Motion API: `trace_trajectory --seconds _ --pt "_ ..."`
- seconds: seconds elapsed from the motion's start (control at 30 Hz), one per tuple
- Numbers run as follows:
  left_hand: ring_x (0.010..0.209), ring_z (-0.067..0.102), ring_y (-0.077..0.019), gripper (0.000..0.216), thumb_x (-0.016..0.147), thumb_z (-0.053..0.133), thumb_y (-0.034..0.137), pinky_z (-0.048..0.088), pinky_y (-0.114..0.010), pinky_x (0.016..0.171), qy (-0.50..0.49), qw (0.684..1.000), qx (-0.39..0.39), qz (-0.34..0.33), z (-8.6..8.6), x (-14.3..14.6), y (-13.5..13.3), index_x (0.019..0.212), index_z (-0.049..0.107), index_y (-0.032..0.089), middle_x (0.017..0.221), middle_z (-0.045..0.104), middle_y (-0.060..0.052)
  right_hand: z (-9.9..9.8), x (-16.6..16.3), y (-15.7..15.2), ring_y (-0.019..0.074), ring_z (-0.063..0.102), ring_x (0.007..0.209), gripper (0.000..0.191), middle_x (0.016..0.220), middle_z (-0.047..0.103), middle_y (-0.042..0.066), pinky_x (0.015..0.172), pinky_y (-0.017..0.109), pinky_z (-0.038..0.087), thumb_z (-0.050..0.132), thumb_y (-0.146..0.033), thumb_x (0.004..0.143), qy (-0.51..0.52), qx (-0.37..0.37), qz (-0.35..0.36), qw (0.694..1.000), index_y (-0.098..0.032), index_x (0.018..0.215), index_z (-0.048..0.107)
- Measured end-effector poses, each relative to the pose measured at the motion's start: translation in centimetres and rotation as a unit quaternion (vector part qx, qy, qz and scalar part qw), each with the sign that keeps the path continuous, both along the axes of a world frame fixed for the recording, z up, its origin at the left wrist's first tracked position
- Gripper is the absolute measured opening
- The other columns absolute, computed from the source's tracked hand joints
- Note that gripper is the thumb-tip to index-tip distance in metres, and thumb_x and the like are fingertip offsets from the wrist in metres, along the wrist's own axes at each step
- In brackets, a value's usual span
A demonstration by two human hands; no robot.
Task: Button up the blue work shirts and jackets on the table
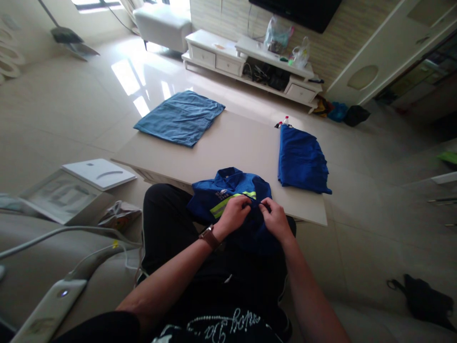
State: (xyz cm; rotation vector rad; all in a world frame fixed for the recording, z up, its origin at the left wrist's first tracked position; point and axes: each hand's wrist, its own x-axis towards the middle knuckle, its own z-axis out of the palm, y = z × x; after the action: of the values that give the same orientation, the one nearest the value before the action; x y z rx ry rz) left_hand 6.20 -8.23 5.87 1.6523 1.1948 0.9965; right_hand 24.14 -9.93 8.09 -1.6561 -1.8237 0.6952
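Note:
A dark blue work jacket (233,183) with yellow-green reflective stripes lies partly on the near table edge and partly over my lap, its collar pointing away from me. My left hand (233,213), with a brown-strapped watch at the wrist, pinches the jacket's front near the stripe. Close beside it, my right hand (274,216) pinches the same front with thumb and finger. Whatever small part lies between the fingertips is too small to make out. The jacket's lower portion is bunched in shadow beneath both hands.
On the white table (246,138) lie a folded light blue cloth (182,116) at far left and a folded dark blue garment (302,159) at right. Small red-capped bottles (286,120) stand behind it. White boxes (100,172) are left; a sofa (107,267) with cables is beside me.

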Motion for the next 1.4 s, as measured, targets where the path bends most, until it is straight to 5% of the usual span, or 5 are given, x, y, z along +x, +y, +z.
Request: trace_trajectory --seconds 0.2,0.53,0.8,1.03,1.4 --pt "0.072 0.061 -0.0155 0.016 0.08 0.062 0.003 0.046 -0.026 0.071 0.034 0.999 -0.008 -0.003 0.1 -0.5 0.2 0.081 0.072 0.016 0.078 0.071 -0.003 0.0 -0.1 -0.5 0.0236 0.07 0.087 0.024 0.093 0.076 0.005 0.079 0.033 0.053 0.066 -0.043 0.091 0.065 -0.025 0.048 0.996 -0.022 0.101 0.069" --pt "0.075 0.059 -0.0168 0.019 0.085 0.054 0.007 0.043 -0.028 0.073 0.093 0.994 0.023 -0.056 0.9 -0.4 -0.5 0.073 0.065 0.019 0.08 0.066 -0.003 -0.2 1.2 -0.1 0.0209 0.067 0.08 0.017 0.085 0.07 0.005 0.076 0.032 0.051 0.058 -0.024 0.093 0.013 0.035 0.111 0.993 -0.024 0.093 0.075" --pt "0.077 0.06 -0.017 0.019 0.085 0.054 0.009 0.045 -0.027 0.074 0.11 0.993 0.014 -0.046 0.4 -0.5 -0.6 0.07 0.061 0.019 0.082 0.066 -0.004 -1.4 -0.6 0.2 0.0213 0.066 0.082 0.014 0.086 0.069 0.005 0.078 0.032 0.048 0.059 -0.028 0.091 0.025 0.036 0.037 0.998 -0.022 0.087 0.07" --pt "0.086 0.066 -0.0187 0.02 0.085 0.058 0.013 0.049 -0.028 0.08 0.122 0.99 0.031 -0.061 0.1 -0.6 -2.1 0.092 0.075 0.023 0.093 0.071 -0.004 -1.3 0.2 0.8 0.0182 0.056 0.075 0.018 0.078 0.059 0.001 0.073 0.031 0.043 0.059 -0.033 0.088 0.016 0.056 -0.054 0.997 -0.021 0.075 0.061" --pt "0.065 0.059 -0.0135 0.012 0.079 0.068 0.022 0.043 -0.023 0.061 0.041 0.987 -0.13 -0.087 -3.7 -3.0 -1.7 0.09 0.07 0.016 0.074 0.065 0.0 1.0 3.0 -1.5 0.0144 0.045 0.062 0.023 0.066 0.049 -0.005 0.06 0.027 0.036 0.063 -0.044 0.087 0.173 0.014 -0.148 0.974 -0.022 0.081 0.058"
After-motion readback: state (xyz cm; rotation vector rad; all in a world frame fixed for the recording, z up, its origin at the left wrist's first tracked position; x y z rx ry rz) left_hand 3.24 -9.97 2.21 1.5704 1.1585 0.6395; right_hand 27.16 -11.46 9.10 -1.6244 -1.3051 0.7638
